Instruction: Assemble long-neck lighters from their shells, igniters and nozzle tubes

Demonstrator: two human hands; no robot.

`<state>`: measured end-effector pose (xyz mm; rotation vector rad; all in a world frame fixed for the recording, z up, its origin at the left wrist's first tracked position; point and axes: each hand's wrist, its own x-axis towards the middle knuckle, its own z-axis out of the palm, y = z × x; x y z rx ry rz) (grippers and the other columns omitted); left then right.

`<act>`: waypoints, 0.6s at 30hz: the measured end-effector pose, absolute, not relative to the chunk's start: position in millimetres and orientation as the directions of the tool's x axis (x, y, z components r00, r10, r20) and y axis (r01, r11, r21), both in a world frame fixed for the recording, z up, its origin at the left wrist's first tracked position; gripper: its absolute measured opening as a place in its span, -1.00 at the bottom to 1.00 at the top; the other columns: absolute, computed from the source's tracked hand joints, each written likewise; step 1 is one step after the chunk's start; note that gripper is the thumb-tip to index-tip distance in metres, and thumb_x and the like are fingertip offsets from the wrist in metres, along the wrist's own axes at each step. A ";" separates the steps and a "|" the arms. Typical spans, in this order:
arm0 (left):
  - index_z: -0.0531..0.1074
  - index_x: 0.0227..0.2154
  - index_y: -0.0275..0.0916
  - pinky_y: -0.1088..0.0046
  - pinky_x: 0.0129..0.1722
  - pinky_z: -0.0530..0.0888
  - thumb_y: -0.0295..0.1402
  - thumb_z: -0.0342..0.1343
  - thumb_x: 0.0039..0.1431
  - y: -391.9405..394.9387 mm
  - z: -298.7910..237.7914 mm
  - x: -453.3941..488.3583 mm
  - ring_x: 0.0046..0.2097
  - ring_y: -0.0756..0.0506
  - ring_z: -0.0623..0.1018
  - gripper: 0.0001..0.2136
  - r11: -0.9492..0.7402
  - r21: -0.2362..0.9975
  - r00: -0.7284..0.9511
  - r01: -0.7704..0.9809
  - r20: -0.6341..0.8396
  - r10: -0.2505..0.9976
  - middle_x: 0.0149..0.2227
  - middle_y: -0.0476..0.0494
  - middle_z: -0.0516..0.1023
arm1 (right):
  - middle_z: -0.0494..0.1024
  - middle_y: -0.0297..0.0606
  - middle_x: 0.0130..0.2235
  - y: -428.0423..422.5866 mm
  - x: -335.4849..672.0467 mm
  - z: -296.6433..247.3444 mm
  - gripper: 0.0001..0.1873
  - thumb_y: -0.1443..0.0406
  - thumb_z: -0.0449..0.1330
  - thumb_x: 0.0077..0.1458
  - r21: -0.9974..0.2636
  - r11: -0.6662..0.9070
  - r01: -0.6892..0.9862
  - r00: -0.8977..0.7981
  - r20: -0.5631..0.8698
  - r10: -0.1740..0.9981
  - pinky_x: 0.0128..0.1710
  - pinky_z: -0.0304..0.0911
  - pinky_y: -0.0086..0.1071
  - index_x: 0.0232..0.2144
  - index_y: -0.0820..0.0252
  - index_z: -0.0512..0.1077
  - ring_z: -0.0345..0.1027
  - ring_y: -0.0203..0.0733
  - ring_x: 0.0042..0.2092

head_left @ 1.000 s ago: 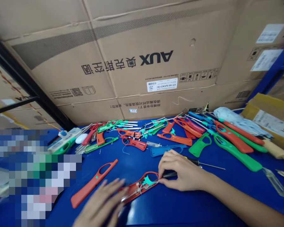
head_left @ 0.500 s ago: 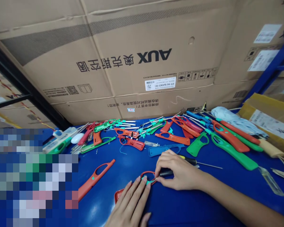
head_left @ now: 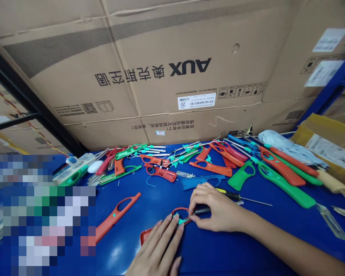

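Observation:
My left hand point(head_left: 158, 249) lies with its fingers stretched out over a red lighter casing point(head_left: 145, 234), covering its middle. A turquoise trigger piece point(head_left: 183, 221) shows inside the casing's loop, beside those fingertips. At the loop's right side, my right hand point(head_left: 215, 211) is closed in a pinch. What sits between its thumb and fingers is too small to make out. A black handle point(head_left: 202, 211) shows partly behind this hand; I cannot tell whether the hand touches it. Just beyond lies a yellow-and-black screwdriver point(head_left: 232, 195).
An orange-red lighter casing point(head_left: 117, 214) lies to the left. Along the back are several lighter parts, including a blue casing point(head_left: 201, 182) and a green lighter point(head_left: 290, 188). A power strip point(head_left: 77, 165) stands back left. Large cardboard point(head_left: 149, 46) walls off the rear.
The view has shifted very slightly. Both hands keep nearly the same pose at the red casing.

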<state>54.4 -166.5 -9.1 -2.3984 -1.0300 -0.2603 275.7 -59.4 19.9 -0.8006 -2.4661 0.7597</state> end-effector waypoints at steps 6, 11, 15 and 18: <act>0.27 0.15 -0.29 0.37 0.04 0.46 -0.41 -0.02 0.20 -168.1 -11.7 57.9 0.15 -0.17 0.40 -0.56 -0.568 -0.293 0.639 0.769 0.356 0.681 0.16 -0.18 0.38 | 0.48 -0.41 -0.34 -61.4 275.2 18.6 -0.94 0.36 0.24 -0.04 -0.588 0.708 0.392 -0.738 0.259 0.624 -0.08 0.02 -0.30 -0.43 0.11 0.46 0.29 -0.27 -0.24; 0.26 0.15 -0.27 0.36 0.03 0.46 -0.43 -0.04 0.19 -167.6 -12.2 59.4 0.13 -0.16 0.43 -0.56 -0.556 -0.221 0.596 0.801 0.365 0.715 0.15 -0.18 0.40 | 0.48 -0.40 -0.35 -61.8 274.8 18.7 -0.98 0.31 0.24 0.01 -0.586 0.708 0.395 -0.732 0.264 0.627 -0.09 0.03 -0.30 -0.44 0.13 0.45 0.29 -0.27 -0.23; 0.26 0.15 -0.27 0.36 0.04 0.45 -0.46 -0.04 0.19 -167.1 -10.3 60.1 0.13 -0.16 0.43 -0.56 -0.558 -0.179 0.583 0.810 0.351 0.733 0.14 -0.22 0.40 | 0.49 -0.37 -0.34 -60.8 273.6 20.5 -1.00 0.33 0.23 0.01 -0.581 0.712 0.393 -0.739 0.261 0.621 -0.10 0.05 -0.28 -0.44 0.13 0.46 0.30 -0.24 -0.24; 0.24 0.16 -0.27 0.37 0.04 0.45 -0.47 -0.04 0.19 -168.4 -8.6 60.1 0.15 -0.17 0.40 -0.55 -0.550 -0.134 0.560 0.824 0.339 0.756 0.15 -0.27 0.37 | 0.50 -0.35 -0.34 -60.1 274.1 22.2 -0.99 0.33 0.22 0.02 -0.585 0.713 0.387 -0.744 0.258 0.616 -0.10 0.06 -0.27 -0.42 0.13 0.46 0.30 -0.22 -0.24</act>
